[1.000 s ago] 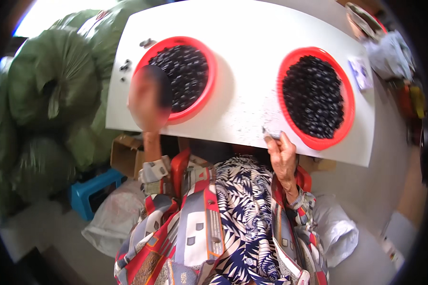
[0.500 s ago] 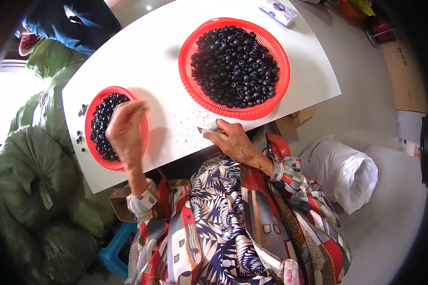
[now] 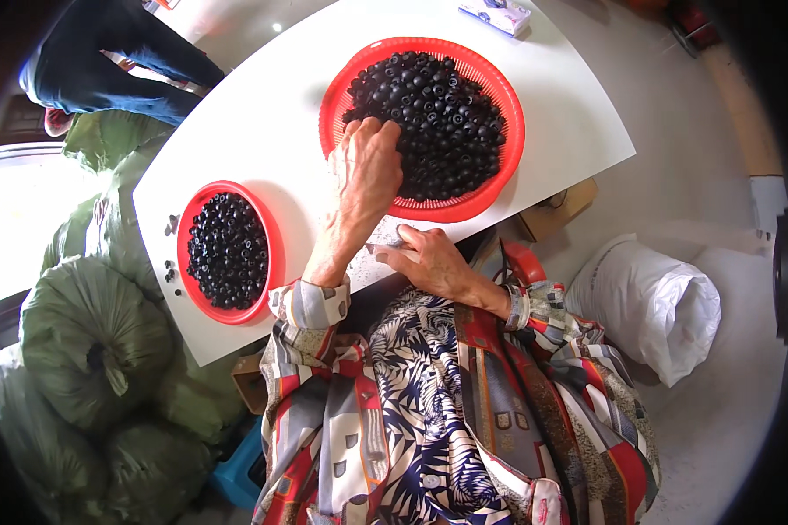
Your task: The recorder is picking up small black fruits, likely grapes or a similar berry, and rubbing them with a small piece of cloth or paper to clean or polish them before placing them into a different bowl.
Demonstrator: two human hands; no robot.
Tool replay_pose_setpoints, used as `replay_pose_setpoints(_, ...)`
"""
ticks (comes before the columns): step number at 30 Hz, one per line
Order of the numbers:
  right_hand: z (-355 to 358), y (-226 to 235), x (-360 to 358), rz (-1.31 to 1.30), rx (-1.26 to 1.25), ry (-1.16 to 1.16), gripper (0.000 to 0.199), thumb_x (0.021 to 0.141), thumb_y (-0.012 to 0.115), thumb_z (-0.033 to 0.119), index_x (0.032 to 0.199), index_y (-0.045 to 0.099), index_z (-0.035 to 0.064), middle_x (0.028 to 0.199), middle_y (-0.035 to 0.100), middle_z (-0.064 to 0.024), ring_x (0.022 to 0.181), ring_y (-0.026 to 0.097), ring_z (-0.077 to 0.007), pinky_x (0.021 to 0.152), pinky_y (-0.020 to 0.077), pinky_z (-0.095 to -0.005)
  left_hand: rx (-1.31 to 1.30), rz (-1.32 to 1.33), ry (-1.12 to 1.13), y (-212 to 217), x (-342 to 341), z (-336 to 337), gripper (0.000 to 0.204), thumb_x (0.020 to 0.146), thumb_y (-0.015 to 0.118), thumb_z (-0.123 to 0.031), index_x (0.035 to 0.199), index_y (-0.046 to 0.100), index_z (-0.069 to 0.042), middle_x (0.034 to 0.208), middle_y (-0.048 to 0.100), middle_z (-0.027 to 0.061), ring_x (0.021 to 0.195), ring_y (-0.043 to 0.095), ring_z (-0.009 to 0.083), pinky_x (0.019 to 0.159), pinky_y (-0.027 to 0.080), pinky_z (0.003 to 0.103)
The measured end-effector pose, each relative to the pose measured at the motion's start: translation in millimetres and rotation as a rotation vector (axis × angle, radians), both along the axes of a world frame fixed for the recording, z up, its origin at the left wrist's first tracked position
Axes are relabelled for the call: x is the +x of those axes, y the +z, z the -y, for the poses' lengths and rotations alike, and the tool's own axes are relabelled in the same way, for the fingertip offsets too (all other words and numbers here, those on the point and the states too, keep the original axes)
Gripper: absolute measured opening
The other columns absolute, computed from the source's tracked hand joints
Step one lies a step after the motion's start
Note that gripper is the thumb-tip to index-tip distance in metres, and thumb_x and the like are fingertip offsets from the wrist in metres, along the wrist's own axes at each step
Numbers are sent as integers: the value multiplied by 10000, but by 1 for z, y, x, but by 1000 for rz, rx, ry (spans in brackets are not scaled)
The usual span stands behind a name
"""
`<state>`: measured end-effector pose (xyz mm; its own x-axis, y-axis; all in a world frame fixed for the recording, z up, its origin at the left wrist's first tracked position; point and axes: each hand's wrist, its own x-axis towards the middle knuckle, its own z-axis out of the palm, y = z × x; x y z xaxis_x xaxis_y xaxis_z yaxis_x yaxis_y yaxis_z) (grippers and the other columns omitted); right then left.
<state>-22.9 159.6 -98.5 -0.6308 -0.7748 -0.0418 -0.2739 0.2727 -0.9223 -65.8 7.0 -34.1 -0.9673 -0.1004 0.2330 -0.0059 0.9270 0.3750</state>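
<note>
My left hand (image 3: pixel 363 171) reaches over the near left rim of a large red plastic basket (image 3: pixel 451 213). Its fingers are curled down into a heap of round black hollow beads (image 3: pixel 446 118), which hide the fingertips. At the table's front edge, my right hand (image 3: pixel 436 262) is closed on a small knife (image 3: pixel 380 250), its thin grey blade pointing left. A smaller red basket (image 3: pixel 277 249) at the left holds similar black beads (image 3: pixel 228 254), and neither hand touches it.
Several loose black bits (image 3: pixel 170 271) and dark specks lie on the white table (image 3: pixel 578 131). A tissue pack (image 3: pixel 497 15) sits at the far edge. Green sacks (image 3: pixel 96 332) crowd the left, near a person's legs (image 3: pixel 123 70). A white sack (image 3: pixel 652 306) stands right.
My left hand has moved right, from over the small basket to the beads in the large one. My right hand stays at the table edge with the knife.
</note>
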Motion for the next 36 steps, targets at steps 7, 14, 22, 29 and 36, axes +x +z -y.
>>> replay_pose_setpoints(7, 1, 8, 1, 42, 50, -32, 503, 898, 601, 418, 801, 558, -74, 682, 587, -281, 691, 605, -457, 617, 453, -483, 355, -129, 0, 2, 8, -2, 360, 672, 711, 58, 1011, 616, -20, 884, 631, 123, 785, 639, 252, 715, 535, 360)
replay_pose_setpoints(14, -4, 0, 0, 79, 20, -72, 393, 876, 646, 336, 779, 525, -25, 643, 572, -247, 654, 598, -443, 569, 442, -480, 910, -210, 110, 9, 58, -17, 521, 736, 699, 114, 1220, 561, -22, 990, 619, 66, 860, 627, 120, 770, 539, 251)
replay_pose_setpoints(22, 5, 7, 5, 204, 19, -101, 387, 868, 671, 291, 751, 490, -30, 641, 584, -222, 578, 606, -323, 554, 436, -407, 1360, -234, 205, 11, 114, -6, 358, 818, 675, 68, 1165, 602, 15, 1008, 608, 59, 874, 607, 124, 794, 517, 258)
replay_pose_setpoints(29, 5, 13, 5, 214, 87, -103, 324, 873, 689, 194, 762, 491, -37, 624, 603, -157, 579, 461, -76, 515, 391, -314, 2029, -279, 123, -27, 154, 14, 227, 876, 661, -31, 1093, 608, 7, 1037, 616, 112, 930, 611, 187, 788, 503, 256)
replay_pose_setpoints(36, 6, 11, 6, 266, 93, -98, 399, 906, 665, 250, 713, 401, 22, 551, 365, 8, 564, 292, -49, 449, 243, -275, 2337, -366, 80, -59, 176, 21, 168, 881, 672, -50, 1039, 623, -19, 1045, 627, 100, 955, 617, 194, 857, 517, 289)
